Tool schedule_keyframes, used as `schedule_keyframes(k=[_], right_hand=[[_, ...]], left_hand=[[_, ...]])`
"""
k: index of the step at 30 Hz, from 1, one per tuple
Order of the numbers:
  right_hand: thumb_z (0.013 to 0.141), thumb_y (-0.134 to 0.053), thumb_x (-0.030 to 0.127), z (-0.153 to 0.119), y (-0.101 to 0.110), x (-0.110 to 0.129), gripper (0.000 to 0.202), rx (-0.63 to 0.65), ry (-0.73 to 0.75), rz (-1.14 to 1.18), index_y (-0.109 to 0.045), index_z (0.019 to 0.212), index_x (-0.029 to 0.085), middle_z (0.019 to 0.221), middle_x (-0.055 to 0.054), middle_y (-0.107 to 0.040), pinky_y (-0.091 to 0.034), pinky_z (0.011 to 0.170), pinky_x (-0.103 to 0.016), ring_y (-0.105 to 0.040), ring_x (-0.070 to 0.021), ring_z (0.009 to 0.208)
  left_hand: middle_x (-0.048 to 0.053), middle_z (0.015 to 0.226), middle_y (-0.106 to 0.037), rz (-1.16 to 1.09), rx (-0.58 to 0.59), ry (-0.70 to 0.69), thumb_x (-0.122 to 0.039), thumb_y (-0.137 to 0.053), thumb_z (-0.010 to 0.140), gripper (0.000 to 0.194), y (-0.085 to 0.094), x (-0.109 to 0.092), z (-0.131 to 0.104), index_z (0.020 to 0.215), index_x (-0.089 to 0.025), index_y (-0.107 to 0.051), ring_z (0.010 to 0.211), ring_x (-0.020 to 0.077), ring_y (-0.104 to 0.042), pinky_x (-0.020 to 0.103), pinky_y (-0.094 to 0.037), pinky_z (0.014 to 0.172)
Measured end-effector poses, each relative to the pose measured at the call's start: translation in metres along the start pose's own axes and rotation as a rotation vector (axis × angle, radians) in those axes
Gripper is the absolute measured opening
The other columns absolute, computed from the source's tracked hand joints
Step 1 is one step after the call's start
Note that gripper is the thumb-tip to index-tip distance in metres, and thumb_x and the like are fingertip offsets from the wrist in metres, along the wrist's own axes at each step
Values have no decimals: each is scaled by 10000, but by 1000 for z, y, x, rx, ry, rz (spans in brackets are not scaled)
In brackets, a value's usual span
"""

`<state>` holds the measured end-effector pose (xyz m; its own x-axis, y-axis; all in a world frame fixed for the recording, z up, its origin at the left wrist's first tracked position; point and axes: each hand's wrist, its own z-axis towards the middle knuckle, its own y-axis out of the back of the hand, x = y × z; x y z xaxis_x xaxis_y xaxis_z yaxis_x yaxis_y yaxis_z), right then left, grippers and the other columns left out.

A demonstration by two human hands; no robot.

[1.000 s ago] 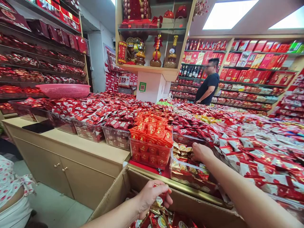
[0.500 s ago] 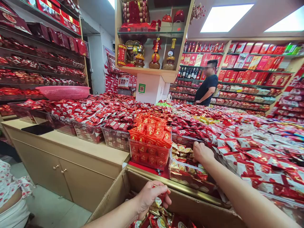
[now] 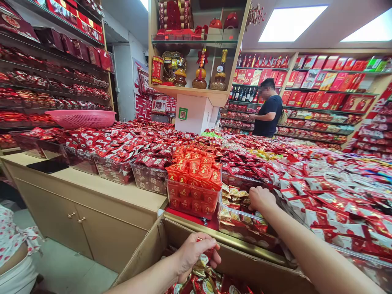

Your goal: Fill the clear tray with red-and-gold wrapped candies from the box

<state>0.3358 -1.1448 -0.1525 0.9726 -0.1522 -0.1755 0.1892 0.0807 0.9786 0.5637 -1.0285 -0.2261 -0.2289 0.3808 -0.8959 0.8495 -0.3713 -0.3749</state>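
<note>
A glossy red-and-white packet sits in the curled fingers of your left hand, above crinkled foil packets in the cardboard box. Beyond that hand, the box's wall stands before a clear, rectangular plastic bin; your right hand is inside, its grip hidden.

The near box is brown, its packets red and gold; the left basket is pink, the near-left blouse white with red spots.
</note>
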Motion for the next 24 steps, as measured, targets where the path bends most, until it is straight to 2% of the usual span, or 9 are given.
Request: schedule_keyframes(k=[8,11,13,15,17,18,20,21,24], right_hand=[[473,-726,312,0,-2,1,539,18,-5,3,-561,952,131,970,-135,-513,-430,668,-347,-510,-298,923],[506,-681,401,1,8,-3,531,32,-3,41,-561,943,123,979,-148,-502,-430,658,-360,-512,-312,905],[580,-621,410,-6,22,-5,455,-59,4,69,-564,919,111,956,-165,-509,-425,662,-374,-511,-317,896],[671,-545,365,-23,37,-4,342,-251,82,146,-560,904,114,925,-161,-524,-414,700,-379,-504,-294,903],[743,-468,308,-54,46,3,247,-426,272,324,-549,906,140,894,-121,-540,-409,737,-344,-510,-233,884],[762,-447,294,-73,47,9,217,-470,391,443,-541,903,159,878,-91,-546,-413,738,-315,-518,-197,853],[784,-420,279,-112,39,24,167,-377,581,639,-530,871,187,815,-47,-542,-439,658,-261,-531,-144,730],[787,-418,274,-130,31,31,143,-325,593,690,-528,836,196,795,-38,-534,-446,629,-256,-530,-139,705],[771,-459,238,-166,3,46,164,-225,651,832,-505,924,202,915,-59,-511,-464,689,-263,-529,-152,816]], left_hand=[[50,598,-624,30,1,-12,-356,-538,686,242,-1,0,-3,711,-116,-560,500,115,-543,222,-373,521],[52,607,-623,29,6,-24,-339,-513,705,234,1,-1,-3,722,-111,-562,506,109,-542,217,-371,528],[62,631,-629,0,39,-18,-301,-503,700,207,2,-2,-3,755,-110,-559,522,120,-555,225,-375,533],[74,664,-638,-30,112,-2,-205,-519,650,180,2,-5,-4,800,-109,-545,550,143,-576,245,-388,554],[77,704,-645,-37,190,9,-91,-537,578,280,-1,-8,-7,857,-115,-517,601,164,-597,277,-401,615],[76,727,-647,-41,224,9,-53,-544,562,342,-4,-10,-9,894,-122,-498,630,171,-604,297,-401,656],[66,766,-644,-75,267,-3,-31,-564,585,417,-10,-12,-14,973,-141,-457,689,170,-607,326,-389,726],[60,788,-639,-106,272,-21,-36,-570,612,426,-14,-12,-17,1003,-149,-442,725,161,-601,321,-380,749],[50,841,-619,-204,245,-73,-44,-563,674,389,-23,-10,-22,1026,-156,-441,815,129,-569,257,-363,758]])
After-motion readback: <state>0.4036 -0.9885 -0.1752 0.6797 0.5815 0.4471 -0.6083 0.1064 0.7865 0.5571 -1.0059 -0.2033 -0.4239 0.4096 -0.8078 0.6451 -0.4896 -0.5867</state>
